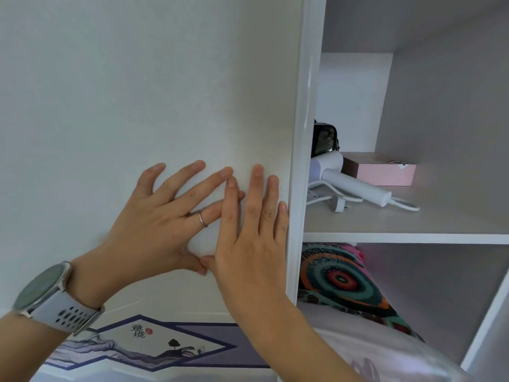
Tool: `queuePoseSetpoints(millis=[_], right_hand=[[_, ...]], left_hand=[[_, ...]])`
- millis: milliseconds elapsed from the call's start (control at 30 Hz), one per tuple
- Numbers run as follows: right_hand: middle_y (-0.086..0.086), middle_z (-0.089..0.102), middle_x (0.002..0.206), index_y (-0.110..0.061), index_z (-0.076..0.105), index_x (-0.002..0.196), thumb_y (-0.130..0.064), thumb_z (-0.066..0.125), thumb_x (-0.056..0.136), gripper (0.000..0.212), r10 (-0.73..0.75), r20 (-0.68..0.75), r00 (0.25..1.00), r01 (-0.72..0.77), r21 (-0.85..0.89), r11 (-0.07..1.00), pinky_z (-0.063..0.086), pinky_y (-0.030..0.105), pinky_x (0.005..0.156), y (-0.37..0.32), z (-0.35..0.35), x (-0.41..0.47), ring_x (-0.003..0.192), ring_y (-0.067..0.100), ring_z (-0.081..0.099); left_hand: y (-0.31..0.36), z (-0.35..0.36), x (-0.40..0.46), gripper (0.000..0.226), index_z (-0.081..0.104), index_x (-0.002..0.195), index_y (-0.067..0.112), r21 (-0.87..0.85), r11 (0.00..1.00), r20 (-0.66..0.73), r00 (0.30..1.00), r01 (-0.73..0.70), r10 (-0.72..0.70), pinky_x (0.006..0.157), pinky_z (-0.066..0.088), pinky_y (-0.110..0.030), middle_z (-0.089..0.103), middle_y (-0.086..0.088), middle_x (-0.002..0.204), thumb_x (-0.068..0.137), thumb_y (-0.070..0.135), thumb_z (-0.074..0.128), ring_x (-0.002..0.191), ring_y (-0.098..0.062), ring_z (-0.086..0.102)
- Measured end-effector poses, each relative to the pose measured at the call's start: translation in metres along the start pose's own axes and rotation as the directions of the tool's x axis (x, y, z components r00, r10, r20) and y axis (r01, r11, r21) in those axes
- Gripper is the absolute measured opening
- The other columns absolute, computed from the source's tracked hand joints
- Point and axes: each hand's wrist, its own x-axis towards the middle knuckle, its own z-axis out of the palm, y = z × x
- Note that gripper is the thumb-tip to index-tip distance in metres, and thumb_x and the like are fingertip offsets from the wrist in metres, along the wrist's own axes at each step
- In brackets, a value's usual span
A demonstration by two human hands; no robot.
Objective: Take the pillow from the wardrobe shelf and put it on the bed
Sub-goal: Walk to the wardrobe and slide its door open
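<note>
Both hands lie flat on the white sliding wardrobe door. My left hand, with a ring and a wrist watch, has its fingers spread on the panel. My right hand sits beside it, its little finger at the door's right edge. Neither hand holds anything. In the lower shelf compartment, right of the door edge, a pillow with a bright circular pattern is partly visible. It leans on a pale folded cover. The door hides the pillow's left part.
The upper shelf carries a white hair dryer with its cord and plug, a pink box and a black bag. A purple painted panel runs along the door's lower part. A vertical divider stands at the lower right.
</note>
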Motion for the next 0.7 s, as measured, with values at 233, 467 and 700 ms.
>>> queuePoseSetpoints(millis=[233,467,700], right_hand=[[0.021,0.005,0.159,-0.010,0.014,0.153,-0.052,0.081,0.067,0.117,-0.041,-0.012,0.999,0.041,0.014,0.999,0.006,0.050,0.118,-0.031,0.014,0.000,0.148,0.039,0.002],[0.018,0.006,0.160,-0.012,0.016,0.153,-0.052,0.078,0.071,0.110,-0.042,-0.041,0.998,0.044,0.041,0.998,0.003,0.048,0.119,-0.060,0.026,0.003,0.149,0.036,-0.001],[0.017,0.005,0.161,-0.014,0.018,0.154,-0.049,0.077,0.072,0.107,-0.074,-0.027,0.997,0.076,0.066,0.995,0.000,0.046,0.120,-0.085,0.034,0.004,0.149,0.035,-0.004]], left_hand=[[-0.027,0.006,-0.027,0.137,0.010,0.158,0.035,0.042,0.999,-0.019,1.000,0.003,-0.002,0.109,0.022,-0.060,0.008,0.005,0.169,0.046,0.089,0.068,0.147,-0.033,0.023],[-0.051,0.010,-0.050,0.135,0.012,0.158,0.034,0.072,0.997,-0.017,1.000,0.011,-0.009,0.109,0.021,-0.060,0.010,0.005,0.169,0.048,0.091,0.065,0.146,-0.034,0.023],[-0.073,0.013,-0.071,0.128,0.020,0.158,0.034,0.080,0.997,-0.020,1.000,0.021,-0.020,0.114,0.016,-0.056,0.015,0.004,0.168,0.051,0.094,0.059,0.152,-0.029,0.018]])
